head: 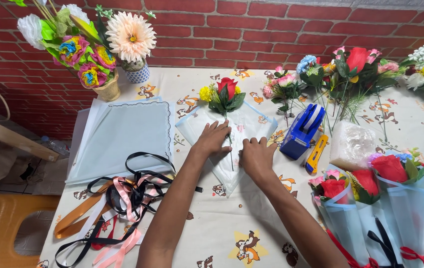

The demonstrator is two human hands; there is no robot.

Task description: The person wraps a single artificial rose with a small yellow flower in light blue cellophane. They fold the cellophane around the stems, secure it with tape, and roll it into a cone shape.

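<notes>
Both hands press flat on a pale translucent wrapping sheet (251,130) lying in the middle of the cartoon-printed tablecloth (217,223). The left hand (213,140) lies palm down with fingers stretched and spread a little, its fingertips beside the green stem of a small posy (225,96) made of a red rose, a yellow bloom and dark leaves; it grips nothing. The right hand (257,156) sits just beside it, fingers bent loosely over a fold of the same sheet, pinning it rather than clutching it. The posy rests at the top of the sheet, its stem running down between the two hands.

Just right of the sheet stands a blue tape dispenser (301,130), with a yellow utility knife (316,154) beside it. At the lower right lie several finished bouquets in pale wraps (380,208), tied with red and black ribbon. A stack of light blue wrapping sheets (125,136) lies to the left, with a tangle of black, pink and orange ribbons (117,203) below it. Loose artificial flowers (351,69) lie along the far edge near the red brick wall (251,30).
</notes>
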